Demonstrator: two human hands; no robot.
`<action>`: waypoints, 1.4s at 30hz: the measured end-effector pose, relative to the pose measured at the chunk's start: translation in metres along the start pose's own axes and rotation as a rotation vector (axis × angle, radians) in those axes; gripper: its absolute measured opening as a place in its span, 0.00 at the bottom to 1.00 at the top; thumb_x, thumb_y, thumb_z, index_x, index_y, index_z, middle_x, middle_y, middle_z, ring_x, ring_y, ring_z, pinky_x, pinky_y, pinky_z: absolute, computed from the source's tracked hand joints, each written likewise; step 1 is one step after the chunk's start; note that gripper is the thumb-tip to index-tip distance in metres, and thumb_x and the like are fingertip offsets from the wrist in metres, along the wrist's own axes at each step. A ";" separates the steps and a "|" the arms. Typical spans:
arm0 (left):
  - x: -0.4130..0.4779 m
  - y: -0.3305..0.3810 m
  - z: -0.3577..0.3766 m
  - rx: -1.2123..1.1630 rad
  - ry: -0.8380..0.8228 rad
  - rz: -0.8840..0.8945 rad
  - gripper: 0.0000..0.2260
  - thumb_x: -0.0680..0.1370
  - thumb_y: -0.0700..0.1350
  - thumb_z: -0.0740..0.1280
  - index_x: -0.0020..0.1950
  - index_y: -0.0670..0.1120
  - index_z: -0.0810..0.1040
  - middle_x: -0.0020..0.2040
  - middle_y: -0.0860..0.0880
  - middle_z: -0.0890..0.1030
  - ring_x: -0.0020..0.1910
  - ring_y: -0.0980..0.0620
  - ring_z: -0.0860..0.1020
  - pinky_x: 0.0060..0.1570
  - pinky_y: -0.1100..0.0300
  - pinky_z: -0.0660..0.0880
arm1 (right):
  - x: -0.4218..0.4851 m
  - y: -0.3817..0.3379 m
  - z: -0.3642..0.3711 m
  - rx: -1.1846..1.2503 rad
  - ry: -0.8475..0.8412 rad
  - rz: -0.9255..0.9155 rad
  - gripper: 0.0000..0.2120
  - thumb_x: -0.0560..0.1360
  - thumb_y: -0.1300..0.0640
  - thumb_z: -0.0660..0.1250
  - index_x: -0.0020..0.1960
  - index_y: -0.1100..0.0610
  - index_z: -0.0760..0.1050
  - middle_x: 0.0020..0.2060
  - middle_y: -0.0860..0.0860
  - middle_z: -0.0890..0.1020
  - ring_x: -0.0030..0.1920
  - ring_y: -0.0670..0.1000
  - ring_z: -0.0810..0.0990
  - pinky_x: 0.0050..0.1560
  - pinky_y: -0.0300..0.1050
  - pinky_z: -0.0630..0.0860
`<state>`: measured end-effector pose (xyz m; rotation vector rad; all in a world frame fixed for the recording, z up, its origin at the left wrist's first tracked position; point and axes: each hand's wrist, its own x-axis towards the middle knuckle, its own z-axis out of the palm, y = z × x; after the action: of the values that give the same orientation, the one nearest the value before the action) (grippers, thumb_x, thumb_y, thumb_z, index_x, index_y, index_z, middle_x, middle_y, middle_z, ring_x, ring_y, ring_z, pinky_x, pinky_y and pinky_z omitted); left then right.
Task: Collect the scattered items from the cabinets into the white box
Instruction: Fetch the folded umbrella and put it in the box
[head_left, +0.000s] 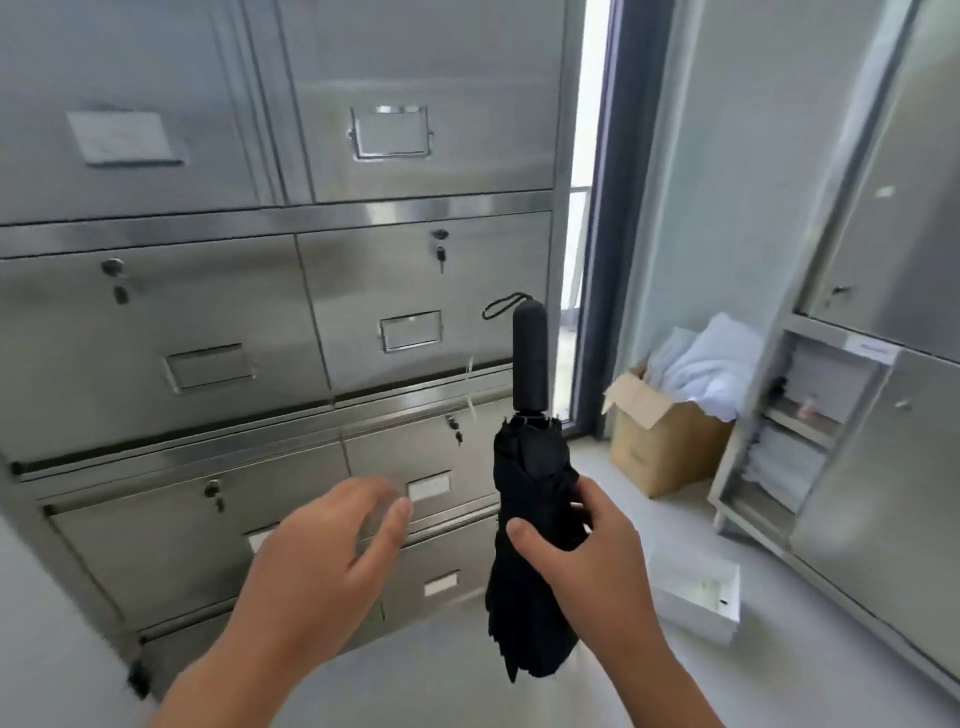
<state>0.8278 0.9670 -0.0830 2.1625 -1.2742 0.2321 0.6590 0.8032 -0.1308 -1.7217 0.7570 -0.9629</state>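
In the head view, both forearms reached forward from the bottom edge. The right hand (587, 561) was raised at mid-height with its palm turned inward. The left hand (322, 566) hung level with it and well apart from it, palm facing the steel cabinet (208, 312). That hand was smeared by motion blur.

Below and to the right of the right hand, the white box (691, 621) sat on the pale floor. A faint greenish patch and a small dark speck showed inside it, too blurred to name. Farther off, above and to the right of the hand, a cardboard box (660, 447) stood with its flaps up, heaped with pale cloth (701, 364). Beyond it, a second cabinet (883, 467) stood with shelves (795, 431) in sight, and pale stacks lay on them.

The right hand gripped a folded black umbrella (530, 467) around the middle of its bunched canopy. The thumb (524, 535) lay across the near side and the fingers (587, 499) curled round the far side. The umbrella stood almost upright, with its handle (530, 358) above the hand and a wrist loop (504, 304) at the very top. The canopy tips hung below the hand. The left hand held nothing, its fingers spread and only loosely bent, apart from the umbrella. Whether it touched the drawer fronts behind it could not be told.
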 end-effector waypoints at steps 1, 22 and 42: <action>0.013 0.015 0.018 -0.010 -0.024 0.032 0.23 0.77 0.68 0.48 0.57 0.59 0.77 0.51 0.68 0.79 0.49 0.64 0.78 0.45 0.63 0.74 | 0.008 0.009 -0.022 -0.016 0.042 0.013 0.18 0.62 0.41 0.75 0.51 0.39 0.78 0.45 0.36 0.84 0.47 0.38 0.83 0.45 0.36 0.79; 0.226 0.303 0.279 -0.229 -0.194 0.510 0.24 0.77 0.68 0.48 0.58 0.59 0.76 0.52 0.66 0.79 0.45 0.60 0.79 0.44 0.55 0.77 | 0.134 0.109 -0.332 -0.163 0.505 0.103 0.20 0.62 0.41 0.74 0.54 0.40 0.79 0.46 0.36 0.84 0.48 0.38 0.83 0.45 0.32 0.78; 0.421 0.468 0.502 -0.299 -0.303 0.709 0.20 0.80 0.64 0.50 0.54 0.58 0.78 0.47 0.62 0.80 0.42 0.55 0.79 0.37 0.59 0.72 | 0.322 0.204 -0.526 -0.290 0.800 0.151 0.15 0.66 0.45 0.75 0.51 0.42 0.78 0.44 0.38 0.85 0.47 0.40 0.83 0.43 0.31 0.75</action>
<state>0.5780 0.2019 -0.1055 1.4641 -2.0727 -0.0128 0.3490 0.2324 -0.1350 -1.4569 1.5794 -1.5088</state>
